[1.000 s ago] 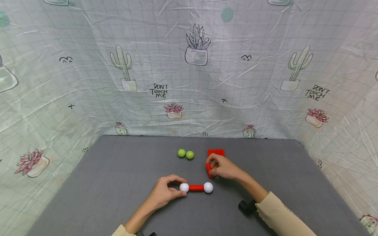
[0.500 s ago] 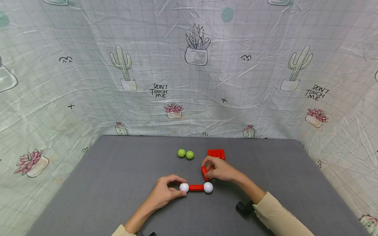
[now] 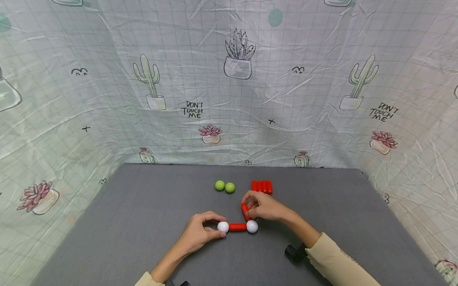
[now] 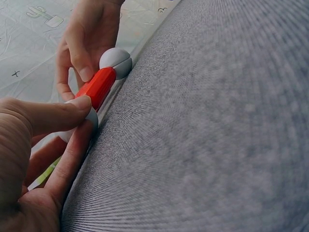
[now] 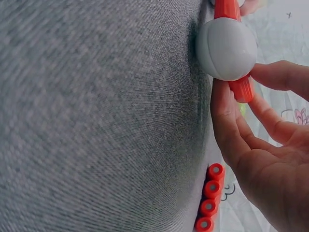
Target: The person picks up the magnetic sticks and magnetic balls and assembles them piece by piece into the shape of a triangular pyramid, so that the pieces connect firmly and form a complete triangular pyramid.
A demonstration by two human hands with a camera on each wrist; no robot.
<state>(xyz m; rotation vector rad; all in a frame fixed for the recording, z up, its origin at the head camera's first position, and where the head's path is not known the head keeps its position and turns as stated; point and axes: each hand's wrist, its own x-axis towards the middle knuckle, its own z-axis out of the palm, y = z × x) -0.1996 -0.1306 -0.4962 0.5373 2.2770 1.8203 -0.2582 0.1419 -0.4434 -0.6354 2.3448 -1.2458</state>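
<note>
Head: red rod (image 3: 237, 227); white balls (image 3: 252, 227)

The left hand (image 3: 203, 230) and right hand (image 3: 265, 205) both pinch, their forearms (image 3: 302, 227) slanting inward.

Lower centre of the head view: a ribbed red rod (image 3: 237, 227) lies horizontally, each end against a ball. Left white ball (image 3: 223, 227): pinched. Right white ball (image 3: 252, 227): seamed, unheld. Second red rod (image 3: 245, 211): gripped, slanted, lower end near the right white ball; contact undetermined.
</note>
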